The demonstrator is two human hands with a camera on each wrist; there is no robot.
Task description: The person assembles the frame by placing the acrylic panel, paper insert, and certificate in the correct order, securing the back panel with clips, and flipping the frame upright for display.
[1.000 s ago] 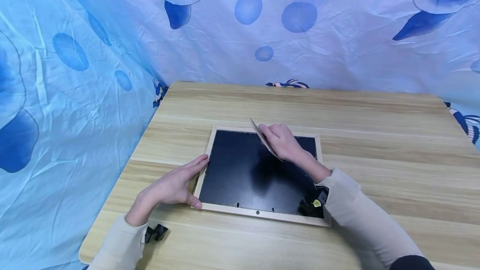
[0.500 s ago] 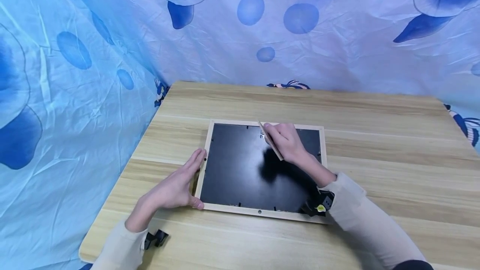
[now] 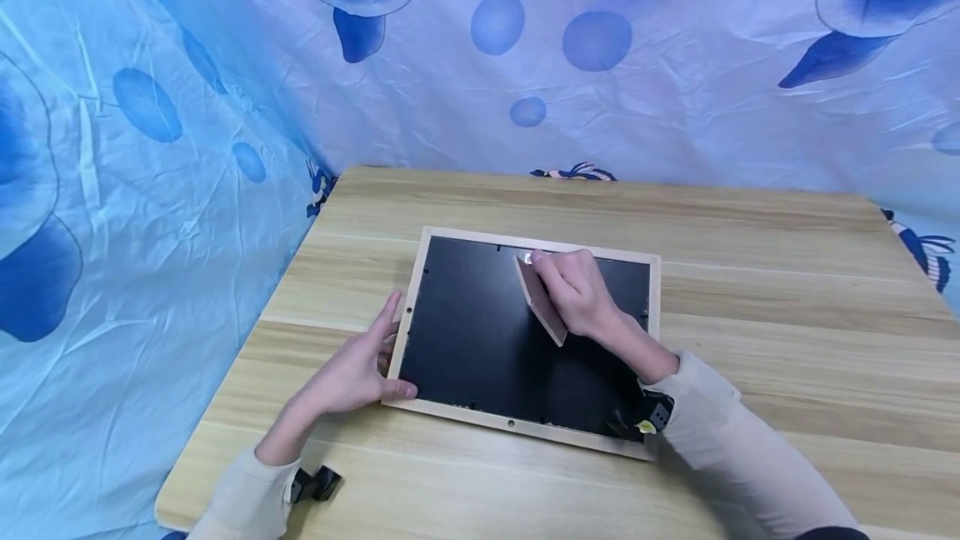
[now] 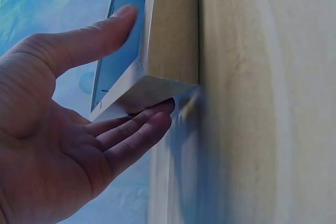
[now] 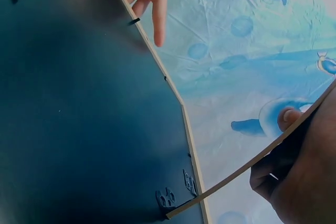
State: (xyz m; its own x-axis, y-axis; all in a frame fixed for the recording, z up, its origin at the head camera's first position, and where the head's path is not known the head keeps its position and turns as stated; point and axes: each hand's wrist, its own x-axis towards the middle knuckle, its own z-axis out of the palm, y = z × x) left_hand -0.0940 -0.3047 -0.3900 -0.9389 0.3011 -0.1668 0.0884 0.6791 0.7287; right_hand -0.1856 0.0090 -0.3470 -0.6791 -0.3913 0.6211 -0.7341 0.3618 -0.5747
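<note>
A picture frame (image 3: pixel 517 433) with pale wooden edges lies with its black back panel (image 3: pixel 465 323) facing up. My left hand (image 3: pixel 348 373) holds its near left corner, thumb over the top and fingers against the outer side. In the left wrist view, that thumb (image 4: pixel 113 32) reaches over the frame's edge while the fingertips sit at the end face. My right hand (image 3: pixel 577 294) pinches a thin brown board (image 3: pixel 540 302), which stands tilted over the panel. In the right wrist view, one end of this board overlaps small dark metal hangers (image 5: pixel 167 199) by the frame's far edge.
A wood-grain table (image 3: pixel 750 273) carries the frame. Blue patterned cloth (image 3: pixel 450 107) hangs behind the table and along its left side. Small black tabs (image 5: pixel 134 21) line the frame's inner edge.
The frame has shifted and turned slightly, its far edge now further back. The board has come round to show more of its brown face. My left fingers have curled more at the frame's side.
</note>
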